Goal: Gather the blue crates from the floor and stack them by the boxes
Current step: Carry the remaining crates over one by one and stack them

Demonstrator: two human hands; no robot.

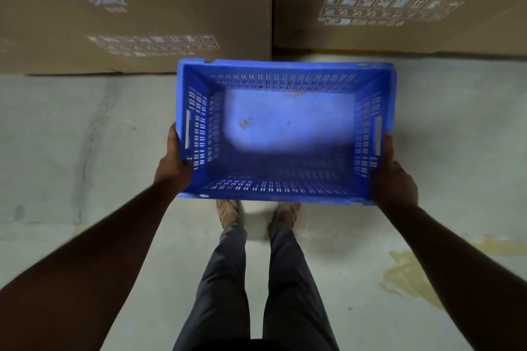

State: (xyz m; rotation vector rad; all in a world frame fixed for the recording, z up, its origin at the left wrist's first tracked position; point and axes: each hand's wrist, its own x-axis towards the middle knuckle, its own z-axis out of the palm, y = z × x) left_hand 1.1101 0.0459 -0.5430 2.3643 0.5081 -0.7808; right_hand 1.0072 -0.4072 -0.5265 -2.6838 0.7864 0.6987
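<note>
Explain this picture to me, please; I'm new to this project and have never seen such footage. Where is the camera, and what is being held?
There is no machine here: a person wears a wide-angle camera on the head, looking forward and down, so you see their own arms, legs and feet. The left hand and right hand each grip a short end of an empty blue crate, held above the concrete floor. Ahead stand two large cardboard boxes, side by side on the floor. No other crate shows. A yellowish stain marks the floor at right.
</note>
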